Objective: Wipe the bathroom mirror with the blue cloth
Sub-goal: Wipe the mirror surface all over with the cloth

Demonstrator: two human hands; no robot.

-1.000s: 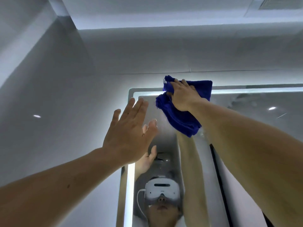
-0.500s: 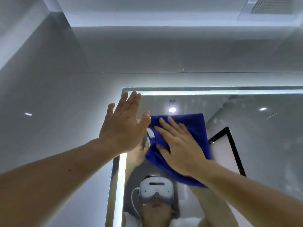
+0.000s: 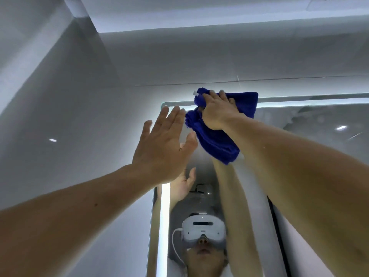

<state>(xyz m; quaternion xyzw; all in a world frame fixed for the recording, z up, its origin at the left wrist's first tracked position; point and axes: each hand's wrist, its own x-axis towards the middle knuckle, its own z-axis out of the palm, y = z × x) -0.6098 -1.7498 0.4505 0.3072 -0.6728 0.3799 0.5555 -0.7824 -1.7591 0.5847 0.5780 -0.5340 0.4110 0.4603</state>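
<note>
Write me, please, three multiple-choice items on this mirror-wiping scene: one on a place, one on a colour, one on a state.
1. Where on the mirror is the blue cloth?
A. at its top edge, near the left corner
B. at its bottom edge
C. at its right edge

2. What colour is the headset reflected in it?
A. black
B. white
C. red

3. How is the left hand?
A. clenched in a fist
B. pinching the cloth
C. open, fingers straight, holding nothing

Answers:
1 A: the right hand holds the cloth over the lit top strip.
2 B: its shell is white.
3 C: its fingers lie straight beside the cloth.
</note>
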